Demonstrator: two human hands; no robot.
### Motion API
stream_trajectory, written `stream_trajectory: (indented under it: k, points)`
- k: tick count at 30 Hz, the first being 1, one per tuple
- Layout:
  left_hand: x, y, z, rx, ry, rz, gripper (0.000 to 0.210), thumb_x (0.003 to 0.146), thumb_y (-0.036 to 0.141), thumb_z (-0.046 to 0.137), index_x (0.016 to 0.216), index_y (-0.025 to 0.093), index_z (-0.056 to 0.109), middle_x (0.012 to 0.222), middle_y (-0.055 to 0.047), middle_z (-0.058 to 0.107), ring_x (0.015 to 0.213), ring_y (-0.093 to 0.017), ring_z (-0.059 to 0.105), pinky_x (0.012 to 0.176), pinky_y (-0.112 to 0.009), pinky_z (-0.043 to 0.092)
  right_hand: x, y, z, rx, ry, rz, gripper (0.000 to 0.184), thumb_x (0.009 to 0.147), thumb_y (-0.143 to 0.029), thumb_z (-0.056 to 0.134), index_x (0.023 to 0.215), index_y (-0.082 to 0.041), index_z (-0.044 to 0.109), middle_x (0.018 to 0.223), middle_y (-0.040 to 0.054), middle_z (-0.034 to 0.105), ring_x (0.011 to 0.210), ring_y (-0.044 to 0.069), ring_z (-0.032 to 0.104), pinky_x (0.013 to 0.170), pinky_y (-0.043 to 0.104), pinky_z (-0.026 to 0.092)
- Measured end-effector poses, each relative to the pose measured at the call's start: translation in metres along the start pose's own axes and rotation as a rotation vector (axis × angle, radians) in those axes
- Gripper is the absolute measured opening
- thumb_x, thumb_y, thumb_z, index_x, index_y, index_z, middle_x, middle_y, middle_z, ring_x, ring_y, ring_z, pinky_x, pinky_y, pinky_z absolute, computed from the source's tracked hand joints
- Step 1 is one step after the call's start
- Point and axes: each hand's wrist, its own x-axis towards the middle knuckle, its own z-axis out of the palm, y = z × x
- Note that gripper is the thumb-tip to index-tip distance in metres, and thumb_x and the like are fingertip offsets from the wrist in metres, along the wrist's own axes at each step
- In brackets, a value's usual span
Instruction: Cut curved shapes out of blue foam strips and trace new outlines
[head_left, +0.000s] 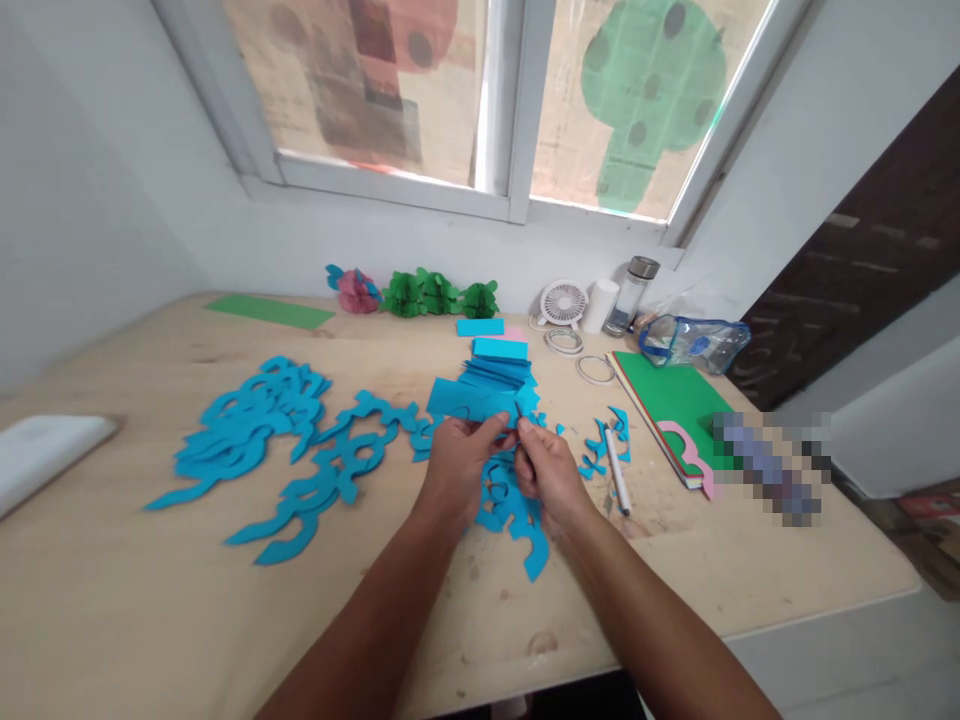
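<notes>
My left hand (457, 465) is closed on a strip of blue paper (457, 398), pinched between thumb and fingers. Close beside it, my right hand (551, 470) is closed around scissors (518, 409); only a short dark tip shows, touching the paper, and the handles are hidden in the fingers. Below and between the hands lie cut blue paper scraps (499, 490). Just beyond them sits a stack of folded blue paper strips (495, 372). To the left, wavy cut blue paper shapes (337, 470) lie beside a larger pile of them (255, 415).
A white marker (618, 470) lies right of my hands. Farther right are green paper sheets (675, 400) with a pink cut-out (686, 450) and a clear pouch (697, 342). A fan (562, 302), bottle (632, 295) and green paper ornaments (439, 293) line the wall.
</notes>
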Motion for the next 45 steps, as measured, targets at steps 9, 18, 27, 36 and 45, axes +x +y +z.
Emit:
stream_trajectory:
  k: [9, 18, 27, 36, 45]
  points:
    - [-0.0018, 0.0045, 0.0006, -0.006, 0.002, -0.003, 0.019, 0.057, 0.025, 0.074, 0.054, 0.013, 0.059, 0.054, 0.001, 0.058, 0.052, -0.011, 0.053, 0.059, -0.025, 0.048, -0.0027, -0.0041, 0.0023, -0.016, 0.018, 0.024, 0.050, 0.068, -0.066, 0.064, 0.069, -0.017, 0.056, 0.034, -0.0113, 0.034, 0.029, 0.003, 0.020, 0.033, 0.020, 0.011]
    - [0.0012, 0.0011, -0.0021, 0.070, -0.011, 0.028, 0.021, 0.060, 0.028, 0.073, 0.053, 0.014, 0.059, 0.053, 0.001, 0.057, 0.052, -0.010, 0.052, 0.060, -0.025, 0.049, -0.0023, -0.0048, 0.0003, -0.016, 0.002, 0.032, 0.048, 0.069, -0.064, 0.064, 0.069, -0.017, 0.056, 0.034, -0.0113, 0.035, 0.030, 0.004, 0.020, 0.033, 0.020, 0.011]
    - [0.0016, 0.0035, -0.0046, 0.096, -0.053, 0.034, 0.023, 0.058, 0.026, 0.074, 0.051, 0.014, 0.057, 0.050, 0.003, 0.054, 0.049, -0.010, 0.051, 0.059, -0.025, 0.050, 0.0004, -0.0047, -0.0029, -0.053, 0.015, 0.044, 0.050, 0.068, -0.065, 0.064, 0.065, -0.016, 0.057, 0.033, -0.0100, 0.036, 0.029, 0.004, 0.022, 0.033, 0.021, 0.010]
    - [-0.0022, 0.0093, -0.0010, 0.084, -0.050, 0.059, 0.023, 0.057, 0.025, 0.072, 0.048, 0.015, 0.052, 0.048, 0.005, 0.050, 0.046, -0.009, 0.047, 0.054, -0.024, 0.047, -0.0005, -0.0047, -0.0021, -0.059, 0.022, 0.057, 0.050, 0.068, -0.066, 0.063, 0.064, -0.017, 0.057, 0.033, -0.0096, 0.036, 0.029, 0.004, 0.022, 0.033, 0.022, 0.010]
    - [0.0000, 0.0058, -0.0020, 0.082, 0.009, 0.065, 0.024, 0.056, 0.026, 0.075, 0.050, 0.016, 0.053, 0.050, 0.005, 0.051, 0.047, -0.009, 0.047, 0.054, -0.024, 0.047, -0.0016, -0.0059, -0.0011, -0.058, 0.023, 0.081, 0.051, 0.067, -0.067, 0.064, 0.062, -0.017, 0.056, 0.034, -0.0095, 0.035, 0.030, 0.004, 0.022, 0.034, 0.021, 0.010]
